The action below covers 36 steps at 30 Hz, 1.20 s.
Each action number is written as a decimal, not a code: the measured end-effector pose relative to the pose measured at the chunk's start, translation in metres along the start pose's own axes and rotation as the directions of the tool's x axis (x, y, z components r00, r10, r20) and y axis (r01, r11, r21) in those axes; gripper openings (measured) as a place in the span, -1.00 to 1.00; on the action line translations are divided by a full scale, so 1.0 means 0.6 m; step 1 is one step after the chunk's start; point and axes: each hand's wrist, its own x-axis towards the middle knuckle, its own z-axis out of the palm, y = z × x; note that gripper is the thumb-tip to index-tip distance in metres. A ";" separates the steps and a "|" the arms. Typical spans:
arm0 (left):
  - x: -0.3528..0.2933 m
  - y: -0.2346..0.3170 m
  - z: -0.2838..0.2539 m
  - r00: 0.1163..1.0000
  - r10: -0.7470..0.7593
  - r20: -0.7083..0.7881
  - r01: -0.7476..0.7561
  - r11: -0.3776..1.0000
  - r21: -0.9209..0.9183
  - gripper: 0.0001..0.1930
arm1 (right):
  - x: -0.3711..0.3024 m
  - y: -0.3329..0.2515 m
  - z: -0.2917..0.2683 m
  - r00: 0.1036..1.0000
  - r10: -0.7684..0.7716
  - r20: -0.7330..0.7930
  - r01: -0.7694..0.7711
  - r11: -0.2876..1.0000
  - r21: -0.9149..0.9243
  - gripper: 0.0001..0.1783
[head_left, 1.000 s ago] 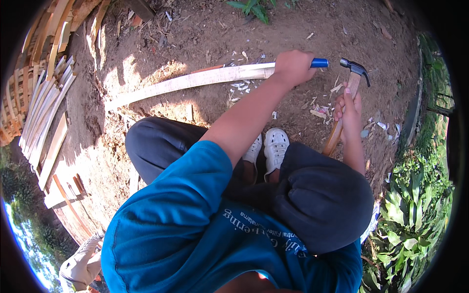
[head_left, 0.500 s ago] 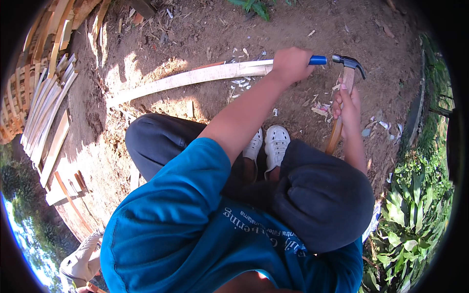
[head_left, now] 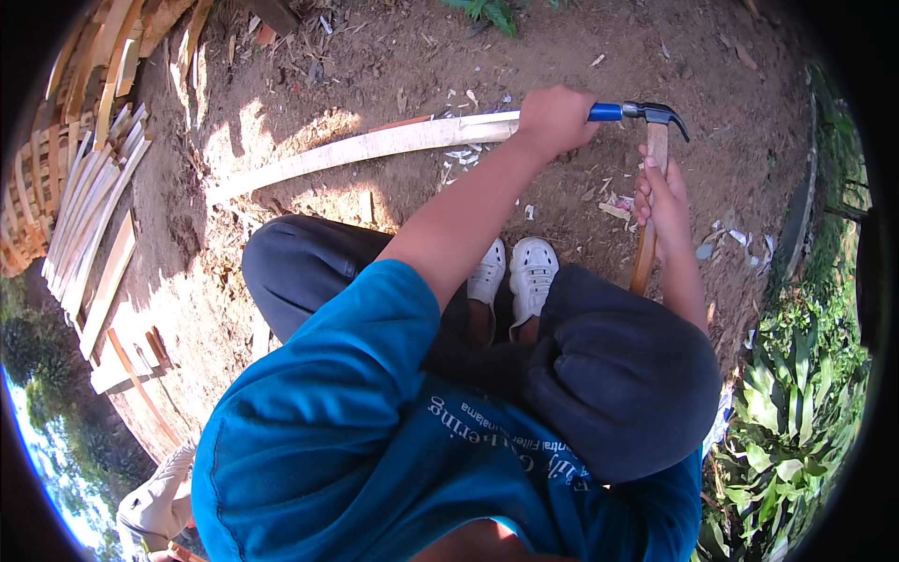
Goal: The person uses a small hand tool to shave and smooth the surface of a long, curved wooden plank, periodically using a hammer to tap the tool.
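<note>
My left hand (head_left: 554, 122) is wrapped round a blue-handled chisel (head_left: 606, 112); the handle's end sticks out to the right of the fist. A long pale wooden strip (head_left: 365, 153) lies on the ground and runs leftward from near that hand. Where the chisel's blade meets the wood is hard to make out. In my right hand (head_left: 666, 199) is a claw hammer (head_left: 657, 140) with a dark metal head and wooden handle, gripped partway down the handle. The hammer's face touches the end of the blue handle, and its claw points right.
Wood chips (head_left: 616, 207) lie scattered on the brown soil. At the left stand stacks of wooden strips (head_left: 101, 192). My white shoes (head_left: 532, 276) are between my bent knees. Leafy plants (head_left: 773, 421) edge the right side, and another person's sleeve (head_left: 159, 496) shows at lower left.
The hammer head has moved a little left, closing the gap, and now meets the chisel's handle end. My left hand has shifted slightly left and up.
</note>
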 end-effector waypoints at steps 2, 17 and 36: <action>0.000 -0.002 0.002 1.000 0.008 -0.013 -0.007 1.000 0.013 -0.78 | -0.001 0.003 0.009 0.995 -0.043 -0.093 0.051 0.996 0.077 -0.46; -0.009 0.002 -0.001 0.999 0.047 0.000 -0.047 0.999 -0.003 -0.78 | -0.009 -0.014 0.003 0.990 -0.055 -0.132 0.070 0.991 0.114 -0.53; 0.001 -0.002 0.004 0.999 -0.008 0.053 0.008 1.000 -0.003 -0.82 | -0.021 0.016 -0.010 1.000 0.029 -0.004 -0.029 0.999 -0.028 -0.53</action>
